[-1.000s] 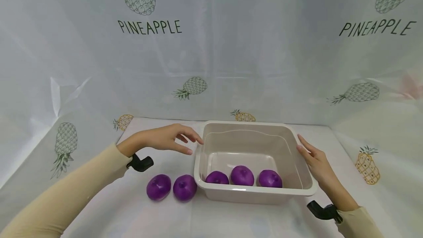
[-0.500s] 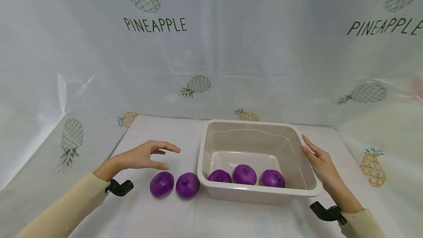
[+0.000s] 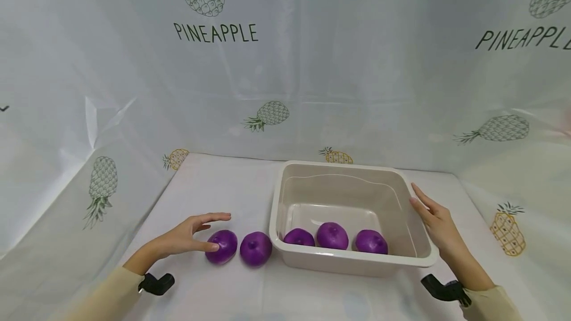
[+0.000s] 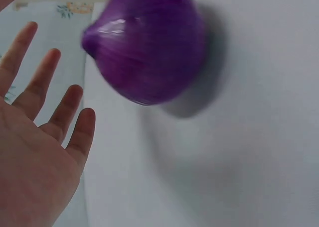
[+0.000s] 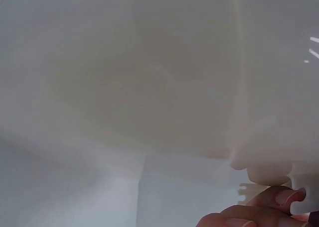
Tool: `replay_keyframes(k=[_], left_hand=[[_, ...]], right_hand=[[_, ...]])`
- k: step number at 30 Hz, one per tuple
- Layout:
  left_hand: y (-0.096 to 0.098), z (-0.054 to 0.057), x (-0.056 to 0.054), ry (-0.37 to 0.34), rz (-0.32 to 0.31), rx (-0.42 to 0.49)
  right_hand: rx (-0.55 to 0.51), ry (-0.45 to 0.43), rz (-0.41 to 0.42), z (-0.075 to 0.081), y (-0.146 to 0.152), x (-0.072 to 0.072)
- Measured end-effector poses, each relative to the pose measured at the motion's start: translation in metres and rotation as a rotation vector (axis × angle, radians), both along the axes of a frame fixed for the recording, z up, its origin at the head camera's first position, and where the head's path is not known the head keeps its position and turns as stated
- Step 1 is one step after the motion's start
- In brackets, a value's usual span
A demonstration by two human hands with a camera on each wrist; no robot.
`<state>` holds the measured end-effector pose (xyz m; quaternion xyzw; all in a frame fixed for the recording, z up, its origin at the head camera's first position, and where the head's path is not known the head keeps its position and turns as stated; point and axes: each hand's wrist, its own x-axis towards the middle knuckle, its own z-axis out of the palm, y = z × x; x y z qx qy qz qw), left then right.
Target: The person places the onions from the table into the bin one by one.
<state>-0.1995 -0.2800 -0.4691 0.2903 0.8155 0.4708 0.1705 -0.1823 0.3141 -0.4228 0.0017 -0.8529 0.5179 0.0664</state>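
My left hand (image 3: 185, 237) is at the leftmost purple onion (image 3: 225, 247), its fingers stretched over the far side and the thumb overlapping the front. In the left wrist view, the spread fingers (image 4: 67, 110) stand beside a shiny purple onion (image 4: 154, 48) with a pointed tip. Another onion (image 3: 256, 249) sits just right of that one, close to a beige plastic basin (image 3: 352, 260). My right hand (image 3: 441, 224) holds the basin's right rim; in the right wrist view its fingertips (image 5: 269, 199) are curled under the edge.
Inside the basin, along its near wall, lie three purple onions, the middle onion (image 3: 332, 236) among them. A white cloth (image 3: 214, 177) covers the table. Behind it hangs a pineapple-print sheet (image 3: 357, 88), which also closes off both sides.
My left hand has moved from the basin's left rim, leftward and down, to the leftmost onion. My right hand stays at the right rim. The head view has shifted slightly.
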Motion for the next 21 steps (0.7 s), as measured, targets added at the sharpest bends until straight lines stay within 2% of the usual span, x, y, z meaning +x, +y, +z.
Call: replay_keyframes(k=[4,10,15,21], left_hand=[[-0.003,-0.017,0.004,-0.021,0.022,0.021],[-0.002,-0.034,0.007,-0.041,0.026,0.007],[-0.003,-0.043,0.008,-0.038,0.014,0.006],[-0.005,-0.048,0.008,-0.042,0.016,0.02]], right_hand=[[0.009,-0.006,0.003,-0.001,0.0,0.0],[-0.018,0.001,0.01,0.0,0.002,0.0],[-0.037,0.005,0.014,0.0,0.001,0.0],[-0.002,-0.001,0.008,0.001,-0.002,0.002]])
